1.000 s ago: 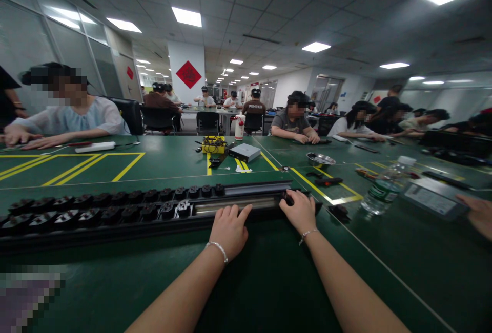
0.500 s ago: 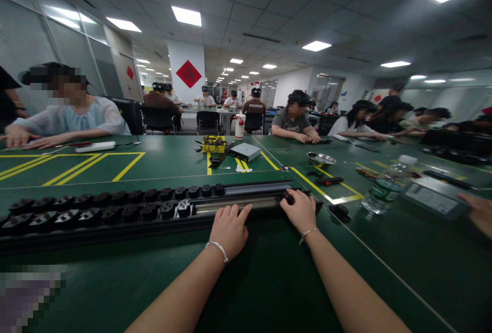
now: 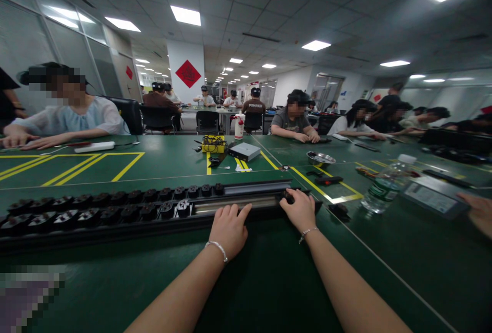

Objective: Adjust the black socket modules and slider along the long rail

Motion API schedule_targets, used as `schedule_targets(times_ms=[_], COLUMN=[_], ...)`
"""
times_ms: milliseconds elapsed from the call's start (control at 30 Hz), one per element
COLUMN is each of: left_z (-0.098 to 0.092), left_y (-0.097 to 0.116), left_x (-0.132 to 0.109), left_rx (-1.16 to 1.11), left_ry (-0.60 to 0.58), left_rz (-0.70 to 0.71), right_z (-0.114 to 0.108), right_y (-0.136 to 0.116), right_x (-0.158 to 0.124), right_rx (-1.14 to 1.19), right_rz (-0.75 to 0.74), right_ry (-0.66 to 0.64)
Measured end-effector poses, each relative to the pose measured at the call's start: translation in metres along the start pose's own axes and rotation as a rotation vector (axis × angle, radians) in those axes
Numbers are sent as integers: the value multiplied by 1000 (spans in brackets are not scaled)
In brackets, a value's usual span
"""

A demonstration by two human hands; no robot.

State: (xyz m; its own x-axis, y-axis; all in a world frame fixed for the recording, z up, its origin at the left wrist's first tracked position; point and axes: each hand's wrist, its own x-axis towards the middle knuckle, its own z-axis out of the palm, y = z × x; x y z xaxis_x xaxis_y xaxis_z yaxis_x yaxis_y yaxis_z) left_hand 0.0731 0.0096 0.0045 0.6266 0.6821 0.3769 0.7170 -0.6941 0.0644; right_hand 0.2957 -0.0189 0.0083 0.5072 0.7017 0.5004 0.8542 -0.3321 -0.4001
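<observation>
Next to nothing has changed over the last second; both hands sit where they were, and the plugs in the long black track [image 3: 126,230] match too, which suggests a steady hold at one spot; the track lies across the tabletop [image 3: 154,282], with black plugs [image 3: 148,212] filling its left part and a bare metal strip [image 3: 265,203] running between them and the right hand [image 3: 300,212].

The right hand's grip is nearly closed, thumb and fingertips pinched about a small black piece [image 3: 289,197] at the track's right end; the left hand [image 3: 228,228] lies over the near edge, index finger stretched along the strip; whether its grip has hold of the edge I cannot tell.

PUMPKIN reads clearly across a brown shirt [image 3: 254,111] in the background; the red diamond sign [image 3: 188,74] on the pillar bears a dark mark I cannot read; the bottle's green label [image 3: 384,192] and the pale sticker [image 3: 427,197] on the silver box at right are too small or blurred to make out.
</observation>
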Motion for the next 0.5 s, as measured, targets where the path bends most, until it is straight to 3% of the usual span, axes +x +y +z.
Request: schedule_targets(times_ms=[500], left_z=[-3], left_y=[1], left_x=[-1], left_rx=[9], left_ry=[-7], left_rz=[-2], right_z=[2], right_y=[2], right_x=[1], right_rx=[-1], right_rz=[-23], right_ry=[34])
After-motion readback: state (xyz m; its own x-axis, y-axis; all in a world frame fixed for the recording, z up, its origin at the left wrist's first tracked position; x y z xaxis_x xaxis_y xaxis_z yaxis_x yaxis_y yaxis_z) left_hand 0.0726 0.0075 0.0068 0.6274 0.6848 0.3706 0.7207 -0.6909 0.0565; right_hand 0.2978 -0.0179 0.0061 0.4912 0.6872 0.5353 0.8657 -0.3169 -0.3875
